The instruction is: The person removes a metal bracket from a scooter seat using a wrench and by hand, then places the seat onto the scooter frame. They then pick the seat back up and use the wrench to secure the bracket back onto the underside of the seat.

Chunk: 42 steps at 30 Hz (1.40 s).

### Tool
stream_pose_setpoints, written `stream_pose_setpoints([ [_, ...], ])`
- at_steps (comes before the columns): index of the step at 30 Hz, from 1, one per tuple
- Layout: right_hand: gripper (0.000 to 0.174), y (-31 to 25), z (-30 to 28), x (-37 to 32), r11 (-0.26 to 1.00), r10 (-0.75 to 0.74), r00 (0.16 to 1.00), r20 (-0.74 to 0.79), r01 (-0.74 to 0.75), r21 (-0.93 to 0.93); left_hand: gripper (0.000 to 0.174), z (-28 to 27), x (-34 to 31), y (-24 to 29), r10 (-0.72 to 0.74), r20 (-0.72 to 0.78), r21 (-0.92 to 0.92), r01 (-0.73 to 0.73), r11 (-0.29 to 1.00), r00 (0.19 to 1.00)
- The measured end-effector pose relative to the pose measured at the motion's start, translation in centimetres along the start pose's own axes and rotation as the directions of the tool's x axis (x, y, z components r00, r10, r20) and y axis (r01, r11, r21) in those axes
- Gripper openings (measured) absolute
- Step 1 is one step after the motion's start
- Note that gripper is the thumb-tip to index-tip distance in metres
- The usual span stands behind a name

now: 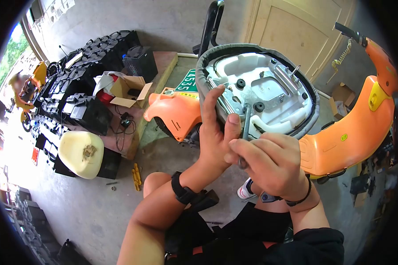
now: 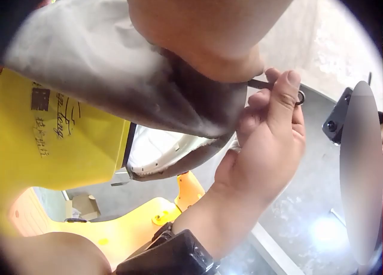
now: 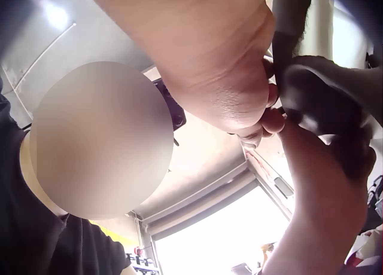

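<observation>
An upturned seat with a grey padded rim shows its white underside in the head view. Against its near left edge lies my left hand, index finger and thumb extended upward. My right hand grips a thin metal tool, whose far end meets the underside beside a black round knob. In the left wrist view, my right hand pinches the tool near its ring-shaped end. The right wrist view shows my right hand close to my left, the tool itself not discernible.
Orange scooter bodywork stands at the right, and an orange fender sits behind the seat. At the left are rows of black batteries, an open carton and a cream foam seat. A yellow tool lies on the floor.
</observation>
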State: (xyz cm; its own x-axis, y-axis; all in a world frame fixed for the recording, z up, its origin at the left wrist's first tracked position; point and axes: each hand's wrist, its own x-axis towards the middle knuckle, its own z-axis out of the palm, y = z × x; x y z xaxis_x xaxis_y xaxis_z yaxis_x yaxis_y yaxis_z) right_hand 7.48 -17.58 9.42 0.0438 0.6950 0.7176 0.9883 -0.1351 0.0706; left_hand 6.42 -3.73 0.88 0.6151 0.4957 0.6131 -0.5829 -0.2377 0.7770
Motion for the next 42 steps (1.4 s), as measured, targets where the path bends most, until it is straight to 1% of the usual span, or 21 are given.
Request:
stream_pose_setpoints([
  [3, 0.037, -0.2, -0.7, 0.7, 0.996, -0.081, 0.996, -0.041, 0.082, 0.036, 0.056, 0.1, -0.3, -0.8, -0.038, 0.010, -0.032, 0.038, 0.999, 0.999],
  [5, 0.035, 0.0, -1.3, 0.4, 0.998, -0.024, 0.999, -0.032, 0.026, 0.063, 0.056, -0.2, -0.1, 0.2, -0.109, 0.045, -0.071, 0.112, 0.991, 0.993],
  [6, 0.031, 0.4, -1.7, 0.6, 0.995, 0.058, 0.997, -0.051, -0.054, 0.079, 0.056, -0.3, 0.0, 1.2, -0.034, 0.032, 0.050, 0.033, 0.998, 0.999],
  [7, 0.028, 0.9, -2.0, 0.6, 0.987, 0.138, 0.988, -0.068, -0.131, 0.097, 0.056, -0.2, 0.0, 1.1, -0.035, 0.034, 0.052, 0.033, 0.998, 0.999],
  [9, 0.019, 1.8, -2.2, -0.1, 0.881, 0.401, 0.898, -0.181, -0.324, 0.346, 0.056, 0.0, 0.0, 0.7, -0.069, 0.014, -0.043, 0.069, 0.997, 0.998],
  [11, 0.019, 2.3, -2.8, 0.2, 0.622, 0.706, 0.692, -0.153, -0.501, 0.602, 0.056, -0.1, 0.0, 0.7, -0.030, 0.012, -0.016, 0.030, 0.999, 0.999],
  [12, 0.022, 3.4, -3.0, 0.0, 0.582, 0.715, 0.687, -0.130, -0.481, 0.656, 0.056, -0.2, 0.0, 1.1, -0.073, 0.046, -0.054, 0.076, 0.996, 0.996],
  [13, 0.022, 4.4, -3.0, -0.1, 0.514, 0.765, 0.631, -0.125, -0.483, 0.709, 0.057, -0.2, -0.1, 1.4, -0.115, 0.083, -0.092, 0.122, 0.988, 0.990],
  [15, 0.019, 5.4, -3.4, 0.0, 0.410, 0.816, 0.574, -0.073, -0.484, 0.773, 0.057, -0.2, 0.0, 1.4, -0.105, 0.080, -0.078, 0.111, 0.991, 0.991],
  [16, 0.019, 5.8, -3.6, 0.1, 0.414, 0.815, 0.575, -0.076, -0.484, 0.771, 0.057, -0.2, 0.0, 1.4, -0.098, 0.077, -0.062, 0.103, 0.993, 0.992],
  [18, 0.017, 6.4, -3.9, 0.1, 0.277, 0.856, 0.514, 0.057, -0.549, 0.789, 0.058, -0.2, 0.1, 0.6, -0.049, 0.049, -0.024, 0.051, 0.998, 0.998],
  [19, 0.017, 6.6, -4.0, 0.1, 0.278, 0.856, 0.514, 0.056, -0.549, 0.788, 0.058, -0.3, 0.2, 0.3, -0.001, 0.023, 0.020, 0.000, 1.000, 1.000],
  [21, 0.017, 7.0, -4.2, 0.1, 0.240, 0.876, 0.463, 0.138, -0.666, 0.707, 0.059, -0.3, 0.2, 0.3, -0.003, 0.025, 0.010, 0.003, 1.000, 1.000],
  [24, 0.016, 7.9, -3.6, -0.2, 0.247, 0.873, 0.454, 0.177, -0.724, 0.644, 0.059, -0.2, 0.3, 0.2, 0.021, 0.018, 0.005, -0.021, 1.000, 1.000],
  [26, 0.015, 8.0, -3.7, -0.2, 0.245, 0.877, 0.445, 0.183, -0.740, 0.626, 0.059, -0.2, 0.3, 0.2, 0.048, 0.010, 0.008, -0.048, 0.999, 0.999],
  [32, 0.016, 8.4, -4.6, -0.5, 0.226, 0.861, 0.456, 0.226, -0.740, 0.633, 0.060, -0.4, 0.3, 0.1, 0.004, 0.036, 0.007, -0.004, 1.000, 0.999],
  [34, 0.016, 8.4, -4.6, -0.5, 0.229, 0.857, 0.458, 0.236, -0.749, 0.622, 0.060, -0.3, 0.4, -0.1, 0.078, 0.016, 0.030, -0.078, 0.996, 0.997],
  [37, 0.016, 8.4, -4.1, -0.5, 0.257, 0.862, 0.450, 0.235, -0.786, 0.562, 0.060, -0.2, 0.4, 0.0, 0.083, 0.013, 0.028, -0.084, 0.996, 0.996],
  [38, 0.017, 8.5, -3.9, -0.4, 0.276, 0.867, 0.449, 0.216, -0.794, 0.542, 0.060, -0.3, 0.3, 0.1, 0.082, 0.012, 0.027, -0.083, 0.996, 0.997],
  [40, 0.017, 8.5, -3.7, -0.4, 0.295, 0.871, 0.449, 0.198, -0.801, 0.521, 0.060, -0.4, 0.1, 0.5, -0.035, 0.049, -0.021, 0.036, 0.999, 0.998],
  [42, 0.020, 8.6, -3.7, -0.3, 0.301, 0.880, 0.434, 0.192, -0.824, 0.480, 0.060, -0.4, 0.1, 0.4, -0.017, 0.044, -0.012, 0.017, 1.000, 0.999],
])
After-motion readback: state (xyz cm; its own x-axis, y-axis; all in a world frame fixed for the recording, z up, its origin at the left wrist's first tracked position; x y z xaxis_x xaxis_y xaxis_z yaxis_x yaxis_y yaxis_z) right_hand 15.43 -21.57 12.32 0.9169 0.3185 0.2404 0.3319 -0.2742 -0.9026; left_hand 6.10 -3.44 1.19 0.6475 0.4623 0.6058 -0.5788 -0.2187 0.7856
